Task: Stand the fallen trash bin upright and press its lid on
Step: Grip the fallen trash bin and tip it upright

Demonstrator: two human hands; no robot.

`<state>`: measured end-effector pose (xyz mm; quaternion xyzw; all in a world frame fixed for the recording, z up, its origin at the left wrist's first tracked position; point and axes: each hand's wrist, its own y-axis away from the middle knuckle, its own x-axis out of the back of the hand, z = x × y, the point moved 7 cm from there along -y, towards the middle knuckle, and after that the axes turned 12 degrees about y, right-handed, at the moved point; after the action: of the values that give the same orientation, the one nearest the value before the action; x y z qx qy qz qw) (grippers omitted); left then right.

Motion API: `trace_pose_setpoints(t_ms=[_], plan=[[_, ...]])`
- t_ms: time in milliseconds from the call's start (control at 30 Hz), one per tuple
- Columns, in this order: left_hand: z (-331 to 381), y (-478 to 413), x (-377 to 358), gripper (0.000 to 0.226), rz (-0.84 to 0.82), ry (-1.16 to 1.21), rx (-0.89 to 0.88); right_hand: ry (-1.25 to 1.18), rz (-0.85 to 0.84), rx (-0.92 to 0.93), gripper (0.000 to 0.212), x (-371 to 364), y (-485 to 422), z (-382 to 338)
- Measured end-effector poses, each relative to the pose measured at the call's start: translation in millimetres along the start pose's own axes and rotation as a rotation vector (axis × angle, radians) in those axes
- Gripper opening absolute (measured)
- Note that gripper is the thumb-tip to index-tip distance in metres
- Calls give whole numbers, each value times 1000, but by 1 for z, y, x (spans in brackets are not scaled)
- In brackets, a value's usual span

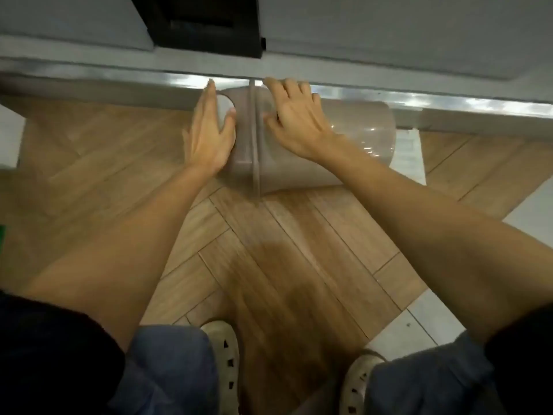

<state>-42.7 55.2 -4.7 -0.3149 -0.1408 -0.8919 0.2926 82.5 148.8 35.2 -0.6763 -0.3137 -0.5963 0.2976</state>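
From my head camera, the translucent grey plastic trash bin [344, 145] lies on its side on the wooden floor [284, 250], against the metal plinth [119, 79]. My left hand [206, 136], fingers flat, presses its lid [239, 127]; my right hand [296, 121] spreads over the body. I judge the standing up is not done.

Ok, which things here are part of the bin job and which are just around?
Part of the job:
trash bin, on its side
lid, at its mouth
left hand
right hand

Just around:
wood-pattern floor
cabinet base
shoes
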Motion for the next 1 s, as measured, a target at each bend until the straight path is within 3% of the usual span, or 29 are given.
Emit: trace_pose_setpoints(t_ms=[200, 367, 500, 600, 733, 867, 1000], plan=[[-51, 16, -16, 61, 178, 436, 442, -181, -79, -68, 47, -23, 0, -23], [-54, 23, -21, 49, 259, 587, 499, -243, -150, -164, 47, -15, 1, -38], [-53, 31, -24, 43, 294, 717, 556, -321, -190, -242, 23, -15, 6, -36], [-57, 45, -24, 34, 322, 871, 619, -418, -226, -283, 39, -11, 13, -29], [-67, 61, -31, 47, 266, 1019, 771, -605, -205, -349, 19, -6, 21, -17], [-75, 71, -48, 61, 121, 1187, 908, -733, -200, -392, 33, 0, 24, -4], [-64, 82, -63, 72, -53, 1337, 989, -856, -126, -431, 33, 26, 25, 14]])
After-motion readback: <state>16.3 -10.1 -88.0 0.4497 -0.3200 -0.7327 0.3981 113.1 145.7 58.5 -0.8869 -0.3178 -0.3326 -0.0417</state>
